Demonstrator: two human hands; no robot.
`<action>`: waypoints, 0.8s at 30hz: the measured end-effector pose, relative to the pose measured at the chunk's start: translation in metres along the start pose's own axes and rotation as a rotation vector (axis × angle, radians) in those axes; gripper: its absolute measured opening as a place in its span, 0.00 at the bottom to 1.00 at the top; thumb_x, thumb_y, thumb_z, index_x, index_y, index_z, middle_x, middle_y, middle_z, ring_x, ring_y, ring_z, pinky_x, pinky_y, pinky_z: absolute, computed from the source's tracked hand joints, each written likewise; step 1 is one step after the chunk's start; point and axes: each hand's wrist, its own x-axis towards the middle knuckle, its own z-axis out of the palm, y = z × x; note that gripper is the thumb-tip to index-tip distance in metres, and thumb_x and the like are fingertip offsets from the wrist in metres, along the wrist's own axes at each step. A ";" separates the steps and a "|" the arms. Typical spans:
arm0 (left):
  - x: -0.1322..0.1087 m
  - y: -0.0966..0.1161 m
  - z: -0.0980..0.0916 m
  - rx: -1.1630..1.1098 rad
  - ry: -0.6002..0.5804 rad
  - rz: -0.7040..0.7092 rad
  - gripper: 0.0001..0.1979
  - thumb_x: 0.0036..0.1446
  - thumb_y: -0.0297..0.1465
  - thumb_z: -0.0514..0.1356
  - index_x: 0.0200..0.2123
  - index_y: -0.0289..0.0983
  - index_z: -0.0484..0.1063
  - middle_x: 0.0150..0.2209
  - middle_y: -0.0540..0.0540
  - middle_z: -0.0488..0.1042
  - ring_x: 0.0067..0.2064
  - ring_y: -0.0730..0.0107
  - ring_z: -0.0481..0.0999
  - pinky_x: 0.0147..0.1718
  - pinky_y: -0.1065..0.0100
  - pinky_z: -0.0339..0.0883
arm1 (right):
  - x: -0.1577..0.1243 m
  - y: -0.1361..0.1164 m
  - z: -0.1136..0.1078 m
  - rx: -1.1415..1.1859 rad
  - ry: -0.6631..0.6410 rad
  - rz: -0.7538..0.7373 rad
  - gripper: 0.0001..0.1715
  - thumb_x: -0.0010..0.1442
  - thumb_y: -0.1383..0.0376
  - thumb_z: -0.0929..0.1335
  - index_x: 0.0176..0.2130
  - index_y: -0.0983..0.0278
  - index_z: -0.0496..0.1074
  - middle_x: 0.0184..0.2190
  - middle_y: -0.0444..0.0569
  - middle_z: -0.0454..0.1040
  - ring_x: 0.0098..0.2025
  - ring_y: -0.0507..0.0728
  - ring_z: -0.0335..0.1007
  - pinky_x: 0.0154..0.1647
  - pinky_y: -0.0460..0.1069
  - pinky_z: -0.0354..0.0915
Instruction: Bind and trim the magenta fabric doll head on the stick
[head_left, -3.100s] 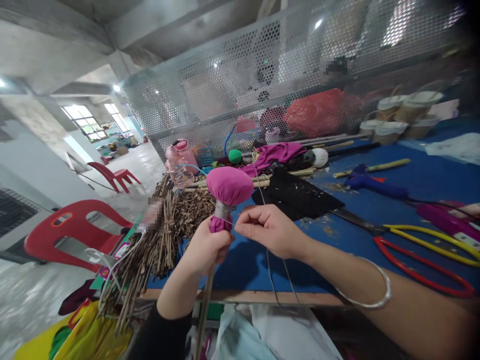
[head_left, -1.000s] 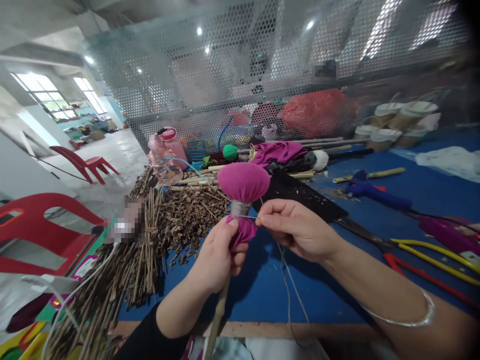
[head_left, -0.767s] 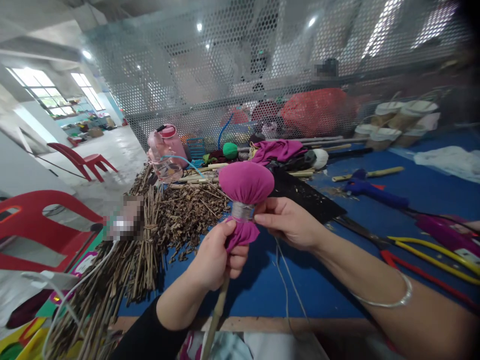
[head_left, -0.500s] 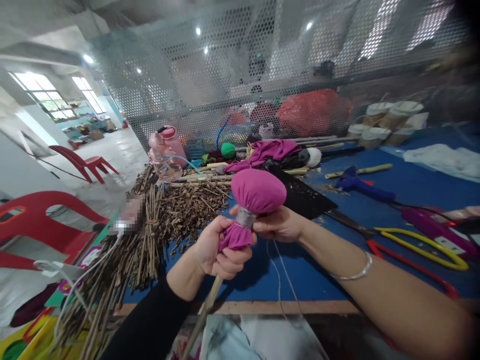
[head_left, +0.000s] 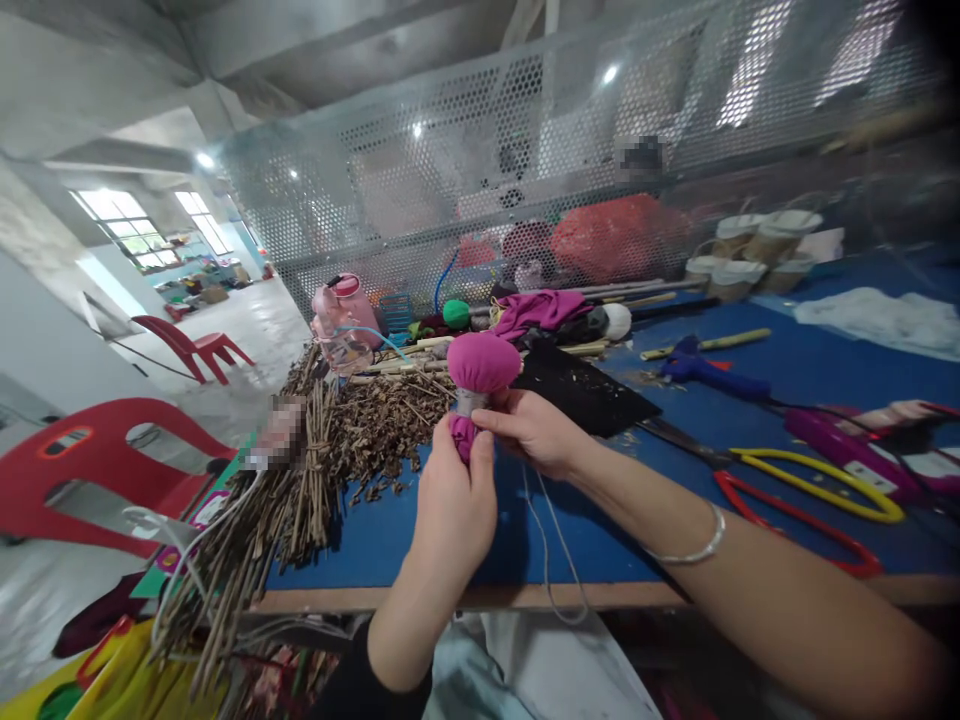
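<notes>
A stuffed magenta cloth ball (head_left: 484, 362) stands upright, its neck wound with grey thread (head_left: 468, 402). Below the winding, my left hand (head_left: 456, 500) grips the gathered cloth tail (head_left: 462, 437), fingers wrapped round it. My right hand (head_left: 534, 428) is closed at the wound neck from the right, its thumb and finger pressed near the thread. A loop of grey string (head_left: 559, 560) hangs below my right hand over the table's front edge. The stick under the cloth is hidden now.
Dried stalk bundles (head_left: 307, 480) lie at the left of the blue table (head_left: 480, 560). Scissors (head_left: 810, 480), a blue glue gun (head_left: 712, 378) and a magenta power strip (head_left: 847, 450) lie right. Behind are a pink bottle (head_left: 352, 310), yarn balls and a mesh screen (head_left: 420, 190). A red chair (head_left: 112, 460) stands left.
My left hand has turned upright, with its thumb along the cloth tail. The ball has moved slightly left and tilted, and the stick below has gone from sight. The view has shifted a little.
</notes>
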 end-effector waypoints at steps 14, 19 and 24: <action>0.016 -0.001 -0.031 -0.714 -0.441 -0.568 0.26 0.51 0.55 0.54 0.24 0.37 0.58 0.14 0.59 0.51 0.13 0.86 0.41 0.10 0.81 0.40 | -0.023 -0.022 0.018 -0.073 -0.053 -0.187 0.18 0.48 0.56 0.73 0.24 0.68 0.70 0.17 0.39 0.61 0.19 0.45 0.48 0.20 0.44 0.47; 0.025 -0.011 -0.039 -0.928 -0.843 -0.666 0.24 0.54 0.53 0.52 0.26 0.37 0.60 0.13 0.62 0.46 0.12 0.87 0.34 0.07 0.82 0.36 | -0.019 -0.019 0.018 -0.024 -0.080 -0.166 0.15 0.48 0.59 0.74 0.24 0.69 0.71 0.19 0.42 0.67 0.21 0.46 0.56 0.21 0.44 0.52; 0.030 -0.022 -0.037 -1.061 -1.056 -0.773 0.23 0.56 0.50 0.51 0.21 0.38 0.56 0.12 0.62 0.39 0.11 0.87 0.29 0.06 0.82 0.32 | -0.015 -0.012 0.013 0.127 -0.010 -0.057 0.18 0.41 0.62 0.77 0.24 0.66 0.66 0.16 0.36 0.62 0.15 0.43 0.48 0.15 0.42 0.45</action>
